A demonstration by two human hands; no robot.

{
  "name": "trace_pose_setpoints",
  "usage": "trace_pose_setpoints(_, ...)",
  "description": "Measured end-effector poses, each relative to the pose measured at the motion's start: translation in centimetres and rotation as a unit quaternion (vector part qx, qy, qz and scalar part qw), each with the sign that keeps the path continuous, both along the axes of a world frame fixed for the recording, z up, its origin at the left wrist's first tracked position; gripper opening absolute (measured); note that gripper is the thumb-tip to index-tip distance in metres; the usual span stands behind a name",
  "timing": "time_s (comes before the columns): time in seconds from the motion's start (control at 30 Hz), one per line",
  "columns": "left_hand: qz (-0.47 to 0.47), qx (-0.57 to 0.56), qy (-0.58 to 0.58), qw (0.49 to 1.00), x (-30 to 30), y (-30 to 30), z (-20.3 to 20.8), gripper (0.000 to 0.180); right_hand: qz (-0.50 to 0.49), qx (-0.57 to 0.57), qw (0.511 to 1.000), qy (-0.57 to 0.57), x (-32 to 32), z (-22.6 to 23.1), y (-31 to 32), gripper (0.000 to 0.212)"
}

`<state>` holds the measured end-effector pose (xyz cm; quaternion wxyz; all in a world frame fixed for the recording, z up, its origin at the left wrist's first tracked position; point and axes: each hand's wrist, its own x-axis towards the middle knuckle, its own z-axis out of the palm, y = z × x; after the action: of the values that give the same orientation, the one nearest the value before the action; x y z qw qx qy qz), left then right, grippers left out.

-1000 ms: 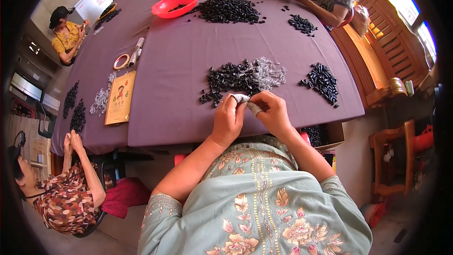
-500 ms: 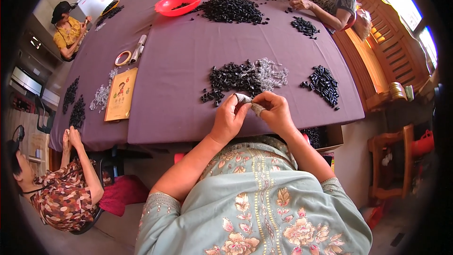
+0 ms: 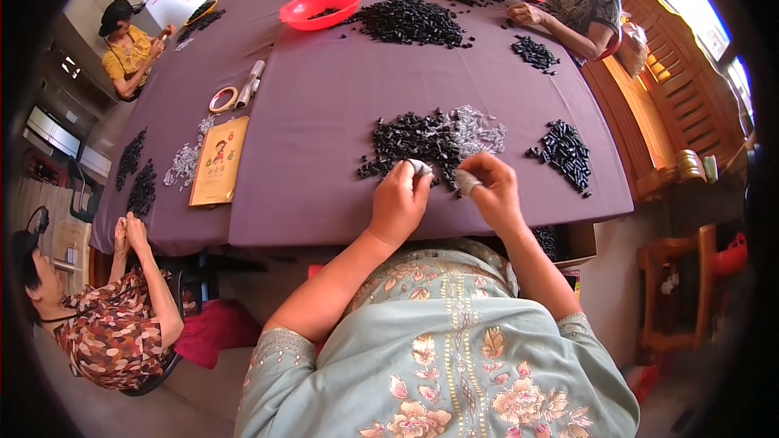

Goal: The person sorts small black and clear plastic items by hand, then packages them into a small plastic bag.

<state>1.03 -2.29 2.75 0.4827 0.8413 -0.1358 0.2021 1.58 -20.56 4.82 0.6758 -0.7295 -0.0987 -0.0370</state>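
My left hand point(image 3: 400, 203) is at the near edge of a pile of small black parts point(image 3: 412, 139), thumb and fingers pinched together. Whatever it pinches is too small to make out. A hand's width to its right, my right hand point(image 3: 493, 195) curls its fingers toward the thumb below a heap of small clear plastic pieces point(image 3: 477, 131); what lies between its fingertips, if anything, is hidden. Pale wrapping covers fingertips on both hands. The clear pieces adjoin the black parts. Farther right is a separate pile of longer black pieces point(image 3: 564, 158).
A purple cloth covers the table point(image 3: 316, 130). Toward the left are a yellow booklet point(image 3: 217, 164), a tape roll point(image 3: 222, 99) and more small piles. Farther off sit a red basin point(image 3: 322, 12) and a large black pile point(image 3: 415, 22). Several other people sit around the table.
My hands, which were touching at the fingertips, are now apart. The right hand has moved rightward, away from the left. The whole view has shifted slightly.
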Motion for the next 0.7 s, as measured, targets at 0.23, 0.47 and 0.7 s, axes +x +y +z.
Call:
trace_pose_setpoints(0.23,0.056,0.043,-0.031,0.997,3.3,5.2,1.3,0.009,-0.088,0.008,0.996,-0.024,1.9,-1.6,-3.4,0.01)
trace_pose_setpoints(0.47,0.032,0.244,-0.004,0.969,3.8,7.1,2.1,0.015,-0.083,-0.002,0.996,-0.028,2.3,-2.7,-3.3,0.014)
trace_pose_setpoints(0.7,0.002,0.274,0.013,0.962,4.7,7.1,2.2,0.012,-0.076,0.005,0.997,-0.024,2.1,-3.0,-3.1,0.012)
